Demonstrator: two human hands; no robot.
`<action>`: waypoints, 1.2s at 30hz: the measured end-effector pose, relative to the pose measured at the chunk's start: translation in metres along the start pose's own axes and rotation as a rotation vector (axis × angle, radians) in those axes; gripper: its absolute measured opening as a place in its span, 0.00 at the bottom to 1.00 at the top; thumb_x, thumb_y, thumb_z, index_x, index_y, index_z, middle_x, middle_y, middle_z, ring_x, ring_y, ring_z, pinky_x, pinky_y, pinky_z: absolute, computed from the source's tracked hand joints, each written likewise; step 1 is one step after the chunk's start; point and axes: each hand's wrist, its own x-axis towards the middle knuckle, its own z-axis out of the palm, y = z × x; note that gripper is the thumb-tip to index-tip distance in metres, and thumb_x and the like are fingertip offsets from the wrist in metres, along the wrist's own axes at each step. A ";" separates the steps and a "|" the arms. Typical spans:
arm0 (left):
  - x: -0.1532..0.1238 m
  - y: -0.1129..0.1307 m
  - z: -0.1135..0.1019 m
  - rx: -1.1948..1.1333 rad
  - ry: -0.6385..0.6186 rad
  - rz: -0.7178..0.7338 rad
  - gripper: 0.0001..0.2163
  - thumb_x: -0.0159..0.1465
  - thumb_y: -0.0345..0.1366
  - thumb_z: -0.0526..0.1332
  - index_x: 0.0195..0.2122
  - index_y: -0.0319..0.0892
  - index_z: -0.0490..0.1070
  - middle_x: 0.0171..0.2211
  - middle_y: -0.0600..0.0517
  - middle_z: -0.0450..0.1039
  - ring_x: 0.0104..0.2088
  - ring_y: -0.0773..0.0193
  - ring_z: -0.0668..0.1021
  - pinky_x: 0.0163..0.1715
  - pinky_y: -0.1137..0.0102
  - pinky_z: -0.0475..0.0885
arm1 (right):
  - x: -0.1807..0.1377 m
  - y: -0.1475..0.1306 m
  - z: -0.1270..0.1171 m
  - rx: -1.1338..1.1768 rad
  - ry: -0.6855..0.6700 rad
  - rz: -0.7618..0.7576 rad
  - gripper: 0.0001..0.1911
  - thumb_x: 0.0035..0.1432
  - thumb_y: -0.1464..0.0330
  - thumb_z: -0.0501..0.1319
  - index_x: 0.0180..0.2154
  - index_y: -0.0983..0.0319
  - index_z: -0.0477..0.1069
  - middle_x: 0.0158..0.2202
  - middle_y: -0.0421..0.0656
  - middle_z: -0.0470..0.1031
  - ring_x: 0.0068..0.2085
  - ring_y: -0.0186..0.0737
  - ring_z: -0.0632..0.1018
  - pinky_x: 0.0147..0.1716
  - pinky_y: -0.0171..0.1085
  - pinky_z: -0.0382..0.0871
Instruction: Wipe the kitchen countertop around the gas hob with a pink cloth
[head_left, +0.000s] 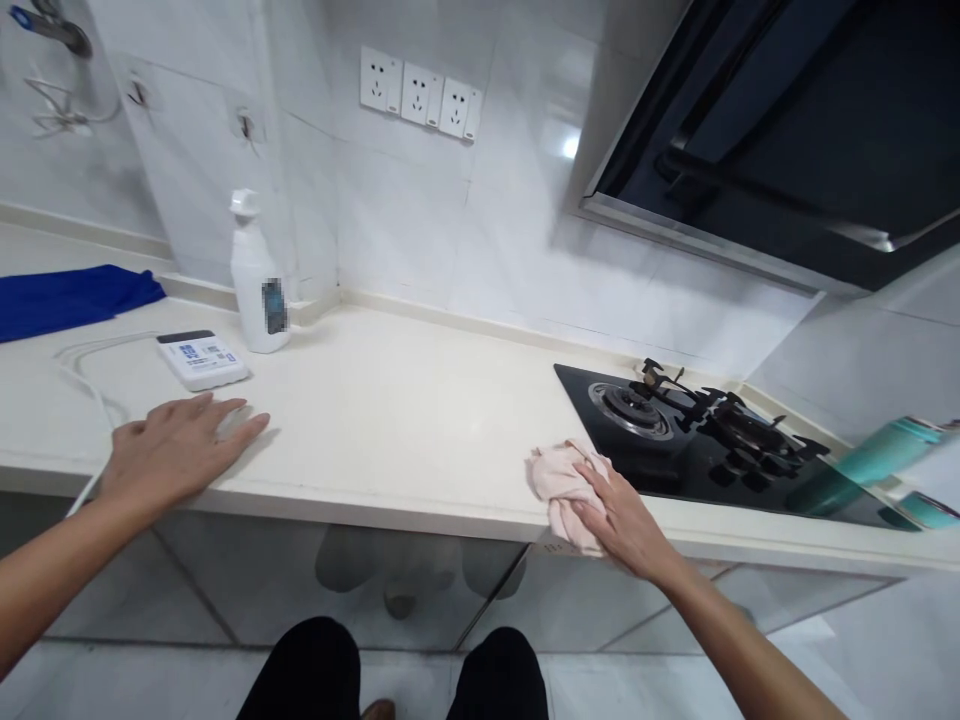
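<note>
My right hand (619, 520) grips a crumpled pale pink cloth (566, 485) at the counter's front edge, just left of the black gas stove (675, 455). Part of the cloth hangs over the edge. Over on the left, my left hand (176, 445) is open, fingers spread low above or on the white countertop (405, 400); contact is hard to make out. Close beyond its fingertips lies a white power bank (202, 360) with a cable (94, 390) running from it. Behind that, against the wall, stands a white spray bottle (255, 280).
A dark blue cloth (75, 298) lies at the far left. The stove carries black pan supports (712, 410); a teal bottle (877, 460) stands at its right end. A dark range hood (780, 130) juts out above. Wall sockets (420, 95) sit over the counter.
</note>
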 end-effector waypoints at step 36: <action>-0.018 0.007 -0.006 -0.047 0.082 -0.020 0.29 0.74 0.53 0.44 0.65 0.46 0.71 0.69 0.42 0.68 0.68 0.41 0.66 0.62 0.43 0.63 | 0.124 -0.355 0.104 -0.077 0.274 -0.545 0.22 0.76 0.66 0.52 0.68 0.52 0.62 0.65 0.54 0.70 0.67 0.59 0.70 0.54 0.52 0.74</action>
